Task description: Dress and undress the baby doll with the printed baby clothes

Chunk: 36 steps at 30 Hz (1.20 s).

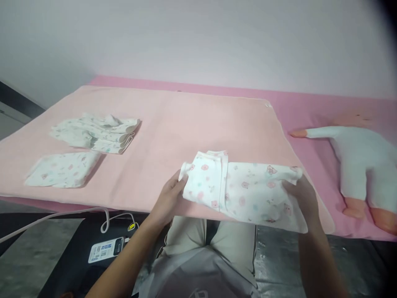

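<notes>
A white baby garment (248, 194) with pink and pale green prints lies partly folded at the near edge of the pink mat. Its left portion is doubled over, with a hemmed band across the middle. My left hand (172, 192) grips the folded left end, thumb on top and fingers underneath. At the opposite end, my right hand (302, 196) pinches the cloth with the thumb over it, and the lower right corner hangs loose towards my lap. The fingers beneath the fabric are hidden on both sides.
On the pink mat (173, 120), a folded printed cloth (63, 169) lies left, with a crumpled printed garment (99, 132) behind it. A doll in white clothing (359, 161) lies at right. Below the table's left edge are a white cable (105, 219) and power bank (105, 250).
</notes>
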Each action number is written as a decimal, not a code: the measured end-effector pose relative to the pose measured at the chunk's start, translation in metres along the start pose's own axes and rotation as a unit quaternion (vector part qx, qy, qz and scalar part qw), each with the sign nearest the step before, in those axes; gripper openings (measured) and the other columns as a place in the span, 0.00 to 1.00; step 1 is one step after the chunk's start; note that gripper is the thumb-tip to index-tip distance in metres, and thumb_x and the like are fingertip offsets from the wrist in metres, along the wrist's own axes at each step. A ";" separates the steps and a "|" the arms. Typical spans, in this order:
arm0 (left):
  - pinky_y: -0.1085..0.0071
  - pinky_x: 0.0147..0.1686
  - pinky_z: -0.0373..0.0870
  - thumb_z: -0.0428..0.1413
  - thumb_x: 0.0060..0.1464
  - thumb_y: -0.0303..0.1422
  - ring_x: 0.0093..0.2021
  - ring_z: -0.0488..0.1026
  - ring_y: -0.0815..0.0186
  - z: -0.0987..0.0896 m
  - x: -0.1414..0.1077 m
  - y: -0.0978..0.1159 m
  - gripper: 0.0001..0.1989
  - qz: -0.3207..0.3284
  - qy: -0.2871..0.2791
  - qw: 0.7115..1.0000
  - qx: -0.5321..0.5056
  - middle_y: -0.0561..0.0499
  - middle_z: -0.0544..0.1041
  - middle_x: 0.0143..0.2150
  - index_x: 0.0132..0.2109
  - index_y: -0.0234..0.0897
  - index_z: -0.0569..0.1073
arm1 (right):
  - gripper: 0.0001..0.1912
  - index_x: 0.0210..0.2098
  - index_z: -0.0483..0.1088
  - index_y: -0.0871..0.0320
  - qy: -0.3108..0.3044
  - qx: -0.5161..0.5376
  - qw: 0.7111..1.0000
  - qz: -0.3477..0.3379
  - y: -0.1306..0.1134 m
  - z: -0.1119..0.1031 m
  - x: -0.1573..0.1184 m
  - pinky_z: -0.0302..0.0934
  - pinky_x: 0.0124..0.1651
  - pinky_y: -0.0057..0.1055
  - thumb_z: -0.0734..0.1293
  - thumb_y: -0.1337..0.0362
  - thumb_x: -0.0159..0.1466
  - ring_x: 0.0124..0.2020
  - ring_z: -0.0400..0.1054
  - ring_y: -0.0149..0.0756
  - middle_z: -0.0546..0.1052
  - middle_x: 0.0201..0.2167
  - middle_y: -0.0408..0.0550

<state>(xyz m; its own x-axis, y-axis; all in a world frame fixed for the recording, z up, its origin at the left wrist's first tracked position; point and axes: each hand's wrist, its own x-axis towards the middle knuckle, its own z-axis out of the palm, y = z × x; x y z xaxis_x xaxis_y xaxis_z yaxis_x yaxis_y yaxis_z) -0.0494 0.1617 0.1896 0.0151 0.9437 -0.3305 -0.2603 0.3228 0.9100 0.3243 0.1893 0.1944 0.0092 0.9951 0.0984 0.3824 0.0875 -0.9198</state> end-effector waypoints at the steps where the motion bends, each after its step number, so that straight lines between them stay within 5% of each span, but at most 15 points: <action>1: 0.46 0.66 0.79 0.66 0.65 0.56 0.69 0.79 0.41 -0.007 0.002 0.002 0.28 0.015 -0.002 0.999 0.040 0.46 0.84 0.65 0.67 0.54 0.81 | 0.20 0.52 0.76 0.51 0.000 -0.009 1.000 0.024 0.004 -0.003 0.003 0.74 0.36 0.41 0.69 0.42 0.75 0.37 0.79 0.49 0.83 0.41 0.51; 5: 0.50 0.63 0.79 0.67 0.64 0.54 0.67 0.80 0.45 -0.023 0.008 0.002 0.26 0.059 0.013 0.976 0.211 0.49 0.83 0.65 0.66 0.59 0.77 | 0.23 0.57 0.75 0.53 0.016 -0.142 0.989 0.031 0.022 0.006 0.014 0.76 0.50 0.46 0.70 0.43 0.75 0.49 0.80 0.51 0.84 0.51 0.56; 11: 0.49 0.59 0.78 0.64 0.68 0.51 0.62 0.81 0.46 -0.026 0.015 -0.008 0.33 0.096 0.059 0.933 0.342 0.47 0.81 0.66 0.75 0.60 0.66 | 0.20 0.63 0.73 0.54 -0.010 -0.258 0.958 -0.121 0.026 0.045 0.016 0.67 0.67 0.59 0.65 0.50 0.79 0.62 0.72 0.58 0.80 0.60 0.61; 14: 0.51 0.54 0.78 0.58 0.72 0.53 0.55 0.83 0.48 -0.029 0.019 -0.009 0.33 0.080 0.052 0.927 0.362 0.46 0.82 0.61 0.77 0.56 0.63 | 0.18 0.63 0.74 0.54 -0.025 -0.318 0.929 -0.188 0.009 0.069 0.016 0.65 0.67 0.60 0.65 0.53 0.80 0.65 0.69 0.61 0.77 0.62 0.63; 20: 0.58 0.47 0.75 0.54 0.75 0.49 0.44 0.82 0.55 -0.031 0.021 -0.010 0.30 0.108 0.076 0.898 0.421 0.48 0.83 0.49 0.77 0.45 0.65 | 0.18 0.62 0.76 0.60 0.043 -0.465 0.862 -0.196 -0.029 0.090 0.033 0.66 0.57 0.61 0.68 0.58 0.77 0.62 0.66 0.69 0.73 0.62 0.71; 23: 0.61 0.45 0.74 0.54 0.75 0.48 0.40 0.81 0.57 -0.028 0.019 -0.013 0.30 0.119 0.090 0.893 0.424 0.49 0.82 0.44 0.76 0.43 0.66 | 0.22 0.66 0.73 0.59 -0.058 -0.424 0.869 -0.250 -0.041 0.098 0.054 0.65 0.65 0.64 0.70 0.60 0.75 0.72 0.60 0.71 0.68 0.72 0.70; 25: 0.62 0.44 0.73 0.54 0.75 0.48 0.39 0.80 0.58 -0.027 0.018 -0.015 0.30 0.126 0.091 0.893 0.423 0.50 0.81 0.43 0.76 0.43 0.66 | 0.26 0.71 0.69 0.56 -0.196 -0.355 0.862 -0.303 -0.046 0.111 0.073 0.62 0.72 0.62 0.69 0.63 0.74 0.77 0.57 0.65 0.67 0.76 0.64; 29: 0.64 0.40 0.70 0.55 0.73 0.51 0.35 0.76 0.60 -0.029 0.015 -0.016 0.29 0.126 0.071 0.891 0.430 0.53 0.78 0.38 0.72 0.41 0.68 | 0.34 0.73 0.68 0.50 -0.457 -0.230 0.781 -0.359 -0.056 0.142 0.115 0.62 0.73 0.52 0.71 0.67 0.68 0.72 0.65 0.51 0.74 0.70 0.53; 32: 0.64 0.39 0.69 0.55 0.72 0.51 0.35 0.76 0.59 -0.031 0.013 -0.017 0.27 0.120 0.066 0.897 0.421 0.53 0.79 0.39 0.69 0.41 0.69 | 0.20 0.58 0.76 0.56 -0.468 -0.264 0.760 -0.364 -0.067 0.153 0.137 0.63 0.64 0.49 0.73 0.66 0.66 0.56 0.71 0.50 0.82 0.54 0.52; 36: 0.63 0.41 0.70 0.57 0.72 0.51 0.38 0.78 0.58 -0.032 0.013 -0.017 0.27 0.111 0.064 0.907 0.401 0.52 0.80 0.41 0.69 0.43 0.68 | 0.05 0.39 0.77 0.56 -0.416 -0.375 0.707 -0.431 -0.090 0.138 0.137 0.59 0.54 0.45 0.73 0.61 0.70 0.46 0.66 0.48 0.78 0.39 0.51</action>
<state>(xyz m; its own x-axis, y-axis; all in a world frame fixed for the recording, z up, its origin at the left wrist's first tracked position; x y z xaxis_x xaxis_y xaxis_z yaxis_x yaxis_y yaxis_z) -0.0758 0.1666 0.1621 -0.0776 0.9922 -0.0971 0.5431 0.1237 0.8305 0.1639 0.3240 0.2381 -0.9538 0.2971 -0.0451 0.3005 0.9397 -0.1632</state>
